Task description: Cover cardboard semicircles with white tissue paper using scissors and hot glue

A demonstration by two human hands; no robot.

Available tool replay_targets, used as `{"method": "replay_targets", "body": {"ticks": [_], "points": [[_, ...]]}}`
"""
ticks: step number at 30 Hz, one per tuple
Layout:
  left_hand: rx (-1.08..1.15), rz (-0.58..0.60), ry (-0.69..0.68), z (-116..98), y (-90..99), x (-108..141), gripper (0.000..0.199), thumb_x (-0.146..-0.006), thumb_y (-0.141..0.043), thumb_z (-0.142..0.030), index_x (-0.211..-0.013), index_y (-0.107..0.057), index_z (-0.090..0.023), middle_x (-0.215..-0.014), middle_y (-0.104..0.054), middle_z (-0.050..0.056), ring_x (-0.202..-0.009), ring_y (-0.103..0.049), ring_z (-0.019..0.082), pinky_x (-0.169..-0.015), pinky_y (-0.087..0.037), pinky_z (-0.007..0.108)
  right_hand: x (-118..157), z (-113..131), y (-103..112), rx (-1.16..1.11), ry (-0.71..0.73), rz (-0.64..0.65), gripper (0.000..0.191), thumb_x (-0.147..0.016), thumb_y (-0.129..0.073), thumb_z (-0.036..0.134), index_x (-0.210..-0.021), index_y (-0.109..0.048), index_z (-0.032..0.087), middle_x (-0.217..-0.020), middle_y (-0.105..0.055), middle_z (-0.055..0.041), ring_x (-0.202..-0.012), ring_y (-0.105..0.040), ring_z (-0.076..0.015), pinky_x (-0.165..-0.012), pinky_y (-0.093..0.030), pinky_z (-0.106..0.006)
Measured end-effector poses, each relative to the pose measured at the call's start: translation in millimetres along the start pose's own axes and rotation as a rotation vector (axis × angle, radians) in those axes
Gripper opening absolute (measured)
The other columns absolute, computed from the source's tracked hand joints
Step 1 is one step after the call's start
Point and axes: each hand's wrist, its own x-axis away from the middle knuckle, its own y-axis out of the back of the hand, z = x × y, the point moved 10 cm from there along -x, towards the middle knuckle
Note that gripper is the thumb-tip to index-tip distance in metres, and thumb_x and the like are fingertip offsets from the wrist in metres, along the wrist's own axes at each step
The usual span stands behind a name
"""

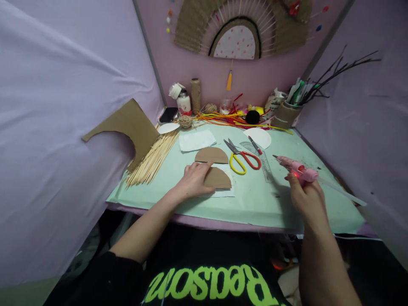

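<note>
1. Head view: left hand (195, 180) at frame centre, fingers spread flat, pressing on a brown cardboard half-circle (219, 177) lying on white paper on the table (255, 199).
2. Right hand (306, 197), right of centre, closed around a pink glue gun (295, 168), nozzle aimed left, held above the table.
3. Just above: second cardboard half-circle (211, 155), scissors (244, 159), ruler (265, 165).
4. Left of centre: bundle of wooden skewers (153, 159).

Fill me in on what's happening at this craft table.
A person sits at a green table. The left hand rests flat on a brown cardboard half-circle; a second half-circle lies just beyond. The right hand holds a pink glue gun raised, nozzle pointing left. Scissors and a bundle of wooden skewers lie nearby.
</note>
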Motion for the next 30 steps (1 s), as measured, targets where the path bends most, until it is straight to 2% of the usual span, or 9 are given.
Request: {"method": "replay_targets", "body": {"ticks": [7,12,16,18,20,22,26,30], "points": [[0.039,0.014,-0.006,0,-1.8,4,0.09,-0.068,-0.071,-0.043,-0.147,-0.036,-0.019,-0.135,-0.054,0.017,-0.122,-0.041,0.042,-0.099,-0.03,0.052,-1,-3,-1,-0.047,-0.02,-0.006,0.042,-0.095,-0.043,0.038,-0.133,-0.059,0.03,-0.133,-0.064,-0.0036,-0.121,-0.058,-0.0266,-0.103,-0.043,-0.041],[-0.035,0.047,0.027,3,-5.2,4,0.09,-0.07,-0.068,-0.044,-0.149,-0.033,-0.021,-0.139,-0.052,0.014,-0.124,-0.042,0.039,-0.1,-0.032,0.049,0,-2,0,-0.074,0.026,-0.036,0.041,-0.096,-0.044,0.04,-0.131,-0.061,0.027,-0.128,-0.066,-0.0058,-0.118,-0.06,-0.0262,-0.102,-0.045,-0.039],[-0.045,0.042,0.024,3,-3.6,4,0.088,-0.07,-0.067,-0.045,-0.148,-0.033,-0.021,-0.14,-0.052,0.012,-0.126,-0.041,0.038,-0.099,-0.033,0.048,-5,-1,0,-0.04,0.073,-0.024,0.043,-0.096,-0.04,0.038,-0.134,-0.057,0.029,-0.133,-0.062,-0.0044,-0.123,-0.055,-0.0268,-0.103,-0.043,-0.043],[-0.045,0.033,0.021,3,-2.7,4,0.086,-0.071,-0.067,-0.044,-0.147,-0.034,-0.022,-0.139,-0.053,0.012,-0.125,-0.042,0.037,-0.099,-0.033,0.049,-11,-3,5,0.088,0.087,-0.046,0.045,-0.095,-0.038,0.037,-0.133,-0.057,0.025,-0.128,-0.064,-0.0094,-0.118,-0.057,-0.0297,-0.098,-0.044,-0.046],[-0.055,0.02,0.018,4,-1.8,4,0.084,-0.071,-0.067,-0.045,-0.146,-0.036,-0.022,-0.138,-0.053,0.012,-0.124,-0.043,0.037,-0.099,-0.033,0.049,-19,-13,12,0.323,0.044,-0.074,0.044,-0.092,-0.039,0.038,-0.123,-0.062,0.016,-0.111,-0.066,-0.0181,-0.103,-0.059,-0.0346,-0.086,-0.045,-0.048],[-0.064,0.003,0.014,5,-0.6,3,0.081,-0.072,-0.067,-0.045,-0.144,-0.038,-0.022,-0.138,-0.053,0.013,-0.124,-0.043,0.037,-0.099,-0.033,0.049,-28,-24,14,0.577,0.01,-0.057,0.043,-0.091,-0.038,0.037,-0.112,-0.064,0.009,-0.097,-0.064,-0.0226,-0.092,-0.058,-0.0365,-0.076,-0.043,-0.048],[-0.05,-0.015,0.007,5,1.1,2,0.079,-0.072,-0.067,-0.045,-0.142,-0.039,-0.021,-0.139,-0.052,0.013,-0.125,-0.043,0.037,-0.099,-0.033,0.049,-43,-43,0,0.838,0.072,0.061,0.039,-0.092,-0.04,0.034,-0.112,-0.061,0.007,-0.104,-0.061,-0.0255,-0.095,-0.056,-0.0377,-0.074,-0.043,-0.046],[-0.044,-0.013,0.014,5,2.0,3,0.08,-0.071,-0.069,-0.043,-0.142,-0.039,-0.022,-0.135,-0.054,0.013,-0.124,-0.043,0.037,-0.099,-0.033,0.05,-47,-65,-10,0.836,0.009,0.206,0.043,-0.092,-0.045,0.04,-0.112,-0.063,0.008,-0.11,-0.06,-0.0281,-0.101,-0.055,-0.0423,-0.078,-0.044,-0.053]]}}
